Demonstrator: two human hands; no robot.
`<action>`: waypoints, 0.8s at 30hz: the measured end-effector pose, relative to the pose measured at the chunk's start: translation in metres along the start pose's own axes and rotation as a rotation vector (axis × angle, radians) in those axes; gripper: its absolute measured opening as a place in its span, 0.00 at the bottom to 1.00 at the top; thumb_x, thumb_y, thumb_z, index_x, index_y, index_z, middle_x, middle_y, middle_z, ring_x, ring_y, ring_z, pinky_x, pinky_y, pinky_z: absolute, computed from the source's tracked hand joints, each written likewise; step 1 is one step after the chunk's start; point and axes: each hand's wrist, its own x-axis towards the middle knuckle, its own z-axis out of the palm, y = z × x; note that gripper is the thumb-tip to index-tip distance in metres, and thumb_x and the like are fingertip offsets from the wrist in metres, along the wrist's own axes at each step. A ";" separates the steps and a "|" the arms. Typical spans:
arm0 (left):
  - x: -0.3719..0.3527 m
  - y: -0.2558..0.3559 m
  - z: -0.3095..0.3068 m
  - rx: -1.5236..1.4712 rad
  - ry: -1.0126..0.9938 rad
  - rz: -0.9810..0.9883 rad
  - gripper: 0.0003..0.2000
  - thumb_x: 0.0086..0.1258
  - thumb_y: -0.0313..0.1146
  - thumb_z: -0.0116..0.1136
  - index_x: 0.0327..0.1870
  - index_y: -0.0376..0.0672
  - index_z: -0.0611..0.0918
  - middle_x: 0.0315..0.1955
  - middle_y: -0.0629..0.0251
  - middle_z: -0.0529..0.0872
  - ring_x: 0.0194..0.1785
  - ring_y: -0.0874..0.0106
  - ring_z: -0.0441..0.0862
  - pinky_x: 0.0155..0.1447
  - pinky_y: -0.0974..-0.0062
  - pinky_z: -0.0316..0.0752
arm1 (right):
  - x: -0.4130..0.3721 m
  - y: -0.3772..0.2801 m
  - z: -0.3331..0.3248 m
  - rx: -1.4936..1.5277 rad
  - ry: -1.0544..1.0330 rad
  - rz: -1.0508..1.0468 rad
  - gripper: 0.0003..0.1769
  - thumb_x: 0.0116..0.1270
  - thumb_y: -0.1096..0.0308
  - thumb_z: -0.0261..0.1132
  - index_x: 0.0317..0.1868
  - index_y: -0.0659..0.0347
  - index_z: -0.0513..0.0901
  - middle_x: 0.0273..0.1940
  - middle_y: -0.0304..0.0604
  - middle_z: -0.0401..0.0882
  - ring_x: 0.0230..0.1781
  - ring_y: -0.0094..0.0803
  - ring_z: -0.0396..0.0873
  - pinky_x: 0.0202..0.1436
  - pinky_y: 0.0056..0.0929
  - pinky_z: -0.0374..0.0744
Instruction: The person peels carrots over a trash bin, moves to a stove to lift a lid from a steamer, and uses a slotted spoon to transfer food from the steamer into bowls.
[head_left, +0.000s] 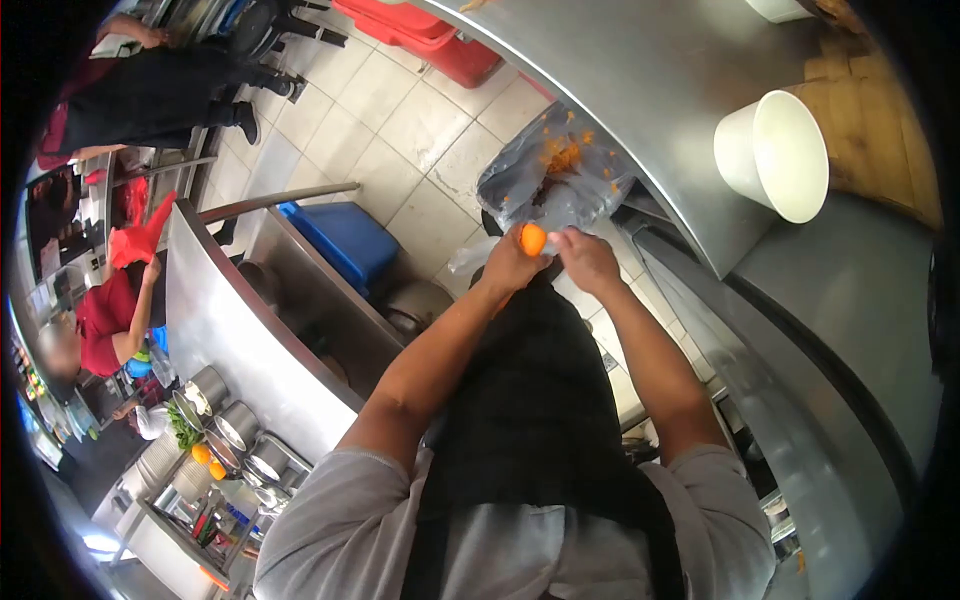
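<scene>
My left hand (pixel 513 263) is closed around a carrot (pixel 533 238), whose bright orange, rounded end points up at me. Close beside it, my right hand (pixel 588 260) has its fingers curled in by the carrot; a small pale thing shows at its fingertips, too blurred to name. Just beyond both hands hangs a clear plastic bag (pixel 510 180), its mouth spread. Orange peelings (pixel 565 157) lie inside it, with some stuck to the plastic.
A steel counter (pixel 660 110) on the right carries a white tub (pixel 770 157) and a wooden board (pixel 870 130). To the left stand a steel table (pixel 230 300) and a blue bin (pixel 345 245). A red bin (pixel 430 40) is ahead. A person (pixel 110 310) holds a red cloth-like thing; another person (pixel 140 100) stands farther off.
</scene>
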 end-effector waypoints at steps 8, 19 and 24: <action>-0.009 -0.005 -0.009 -0.615 -0.291 -0.129 0.25 0.59 0.33 0.67 0.53 0.42 0.66 0.38 0.57 0.83 0.30 0.65 0.86 0.27 0.68 0.79 | -0.003 0.015 0.014 0.090 0.013 -0.036 0.31 0.74 0.41 0.43 0.45 0.62 0.79 0.43 0.59 0.82 0.47 0.58 0.79 0.52 0.51 0.74; 0.001 -0.014 0.001 -0.177 -0.111 -0.093 0.30 0.51 0.26 0.70 0.57 0.36 0.70 0.26 0.59 0.81 0.15 0.73 0.75 0.18 0.74 0.71 | 0.006 0.003 0.019 -0.063 -0.029 -0.108 0.31 0.75 0.41 0.42 0.43 0.62 0.79 0.41 0.59 0.82 0.46 0.57 0.79 0.51 0.50 0.74; 0.006 -0.031 0.005 -0.186 -0.048 -0.005 0.25 0.54 0.28 0.67 0.54 0.38 0.73 0.25 0.63 0.79 0.16 0.74 0.75 0.20 0.75 0.70 | 0.003 0.002 0.016 -0.068 -0.057 -0.102 0.31 0.75 0.42 0.42 0.43 0.62 0.80 0.40 0.60 0.82 0.45 0.57 0.80 0.51 0.51 0.74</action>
